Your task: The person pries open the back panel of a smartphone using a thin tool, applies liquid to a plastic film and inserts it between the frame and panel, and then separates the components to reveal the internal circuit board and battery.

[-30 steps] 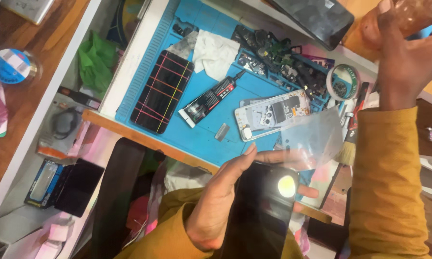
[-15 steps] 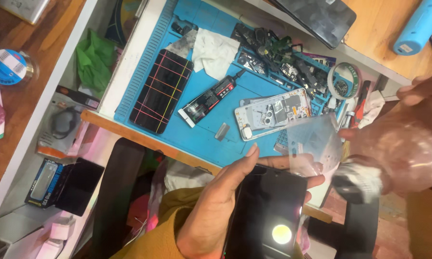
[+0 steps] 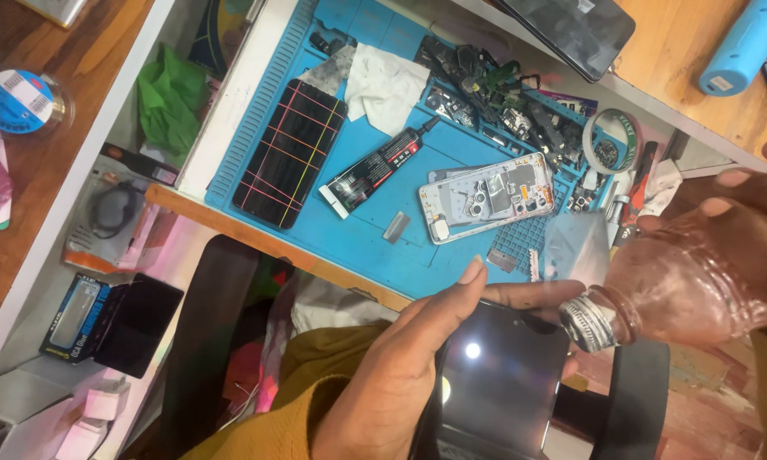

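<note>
Bottle (image 3: pixel 690 294) now tilted lower, ribbed cap over glossy black screen (image 3: pixel 503 379), right hand (image 3: pixel 741 221) gripping bottle, left hand (image 3: pixel 400 375) clasping screen

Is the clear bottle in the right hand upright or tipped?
Tipped: the clear bottle lies sideways in the right hand, its ribbed neck over the dark screen.
</note>
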